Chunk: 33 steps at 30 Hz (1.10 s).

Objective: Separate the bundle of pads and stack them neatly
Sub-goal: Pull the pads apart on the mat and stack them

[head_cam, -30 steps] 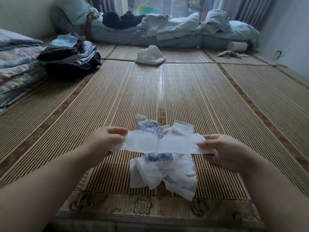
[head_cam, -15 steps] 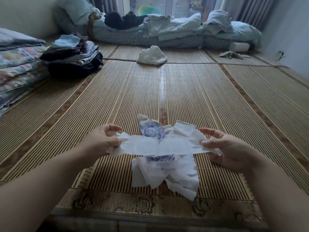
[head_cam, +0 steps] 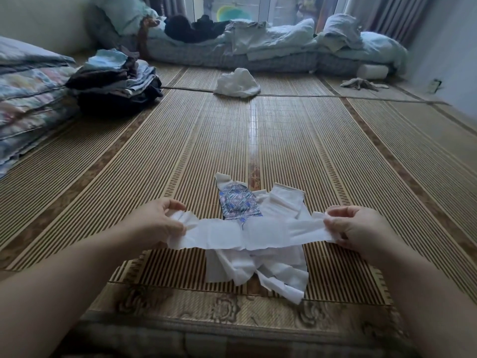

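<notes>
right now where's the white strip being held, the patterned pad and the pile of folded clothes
white strip (head_cam: 258, 232), head view, middle of the stretched span
patterned pad (head_cam: 238, 201), head view, centre of its blue printed face
pile of folded clothes (head_cam: 116, 83), head view, side of the stacked layers

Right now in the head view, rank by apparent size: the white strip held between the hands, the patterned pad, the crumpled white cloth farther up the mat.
1. White strip, widest, though nearest the camera.
2. Crumpled white cloth.
3. Patterned pad, partly hidden by the strip, so 2 and 3 are uncertain.
</notes>
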Available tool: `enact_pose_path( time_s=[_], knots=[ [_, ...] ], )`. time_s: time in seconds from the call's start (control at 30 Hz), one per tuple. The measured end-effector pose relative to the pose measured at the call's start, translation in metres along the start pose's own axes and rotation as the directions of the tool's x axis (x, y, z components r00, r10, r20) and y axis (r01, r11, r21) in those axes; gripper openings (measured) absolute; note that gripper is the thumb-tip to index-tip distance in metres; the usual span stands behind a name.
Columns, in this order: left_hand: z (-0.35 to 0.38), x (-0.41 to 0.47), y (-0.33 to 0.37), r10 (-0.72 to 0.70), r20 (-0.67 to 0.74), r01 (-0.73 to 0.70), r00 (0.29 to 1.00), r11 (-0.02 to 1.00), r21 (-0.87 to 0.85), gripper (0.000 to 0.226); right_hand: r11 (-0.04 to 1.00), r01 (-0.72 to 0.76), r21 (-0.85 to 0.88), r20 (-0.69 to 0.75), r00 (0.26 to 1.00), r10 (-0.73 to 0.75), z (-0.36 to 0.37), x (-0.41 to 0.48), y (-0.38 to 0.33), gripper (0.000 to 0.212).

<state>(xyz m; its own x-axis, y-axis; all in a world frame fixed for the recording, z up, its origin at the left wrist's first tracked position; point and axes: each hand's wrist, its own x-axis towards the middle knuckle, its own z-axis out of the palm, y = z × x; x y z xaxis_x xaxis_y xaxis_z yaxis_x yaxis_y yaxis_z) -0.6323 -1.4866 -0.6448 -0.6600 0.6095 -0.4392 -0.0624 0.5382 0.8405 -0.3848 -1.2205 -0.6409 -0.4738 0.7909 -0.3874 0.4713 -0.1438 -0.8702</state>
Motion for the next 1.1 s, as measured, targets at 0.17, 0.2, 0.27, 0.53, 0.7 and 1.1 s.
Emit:
enact_pose_path(
  time_s=[0.17, 0.2, 0.27, 0.53, 0.7, 1.1],
  knots=[
    [-0.006, -0.001, 0.000, -0.045, -0.070, 0.051, 0.997, 0.995, 0.090, 0.045, 0.979, 0.093, -0.179, -0.081, 0.991, -0.109, 0.004, 0.000, 0.003, 0.013],
    [-0.008, -0.001, -0.001, -0.053, -0.075, 0.060, 0.996, 0.994, 0.093, 0.042, 0.969, 0.111, -0.222, -0.097, 0.986, -0.135, 0.004, 0.001, 0.003, 0.013],
    [-0.011, -0.003, -0.003, -0.059, -0.085, 0.067, 0.995, 0.993, 0.095, 0.034, 0.954, 0.133, -0.268, -0.121, 0.978, -0.171, 0.006, 0.000, 0.002, 0.015],
    [-0.020, -0.009, 0.003, 0.046, -0.167, -0.045, 0.985, 0.999, 0.006, 0.019, 0.949, 0.226, -0.221, -0.137, 0.956, -0.260, 0.013, -0.009, -0.008, 0.021],
    [-0.025, -0.014, 0.007, 0.098, -0.205, -0.103, 0.974, 0.994, -0.017, 0.010, 0.943, 0.327, 0.067, -0.009, 0.945, -0.327, 0.031, -0.024, -0.023, 0.016],
    [0.036, -0.007, 0.029, 0.174, -0.076, -0.178, 0.982, 0.983, -0.046, 0.004, 0.869, 0.441, -0.224, 0.226, 0.891, -0.393, 0.114, -0.031, -0.009, 0.026]
  ],
)
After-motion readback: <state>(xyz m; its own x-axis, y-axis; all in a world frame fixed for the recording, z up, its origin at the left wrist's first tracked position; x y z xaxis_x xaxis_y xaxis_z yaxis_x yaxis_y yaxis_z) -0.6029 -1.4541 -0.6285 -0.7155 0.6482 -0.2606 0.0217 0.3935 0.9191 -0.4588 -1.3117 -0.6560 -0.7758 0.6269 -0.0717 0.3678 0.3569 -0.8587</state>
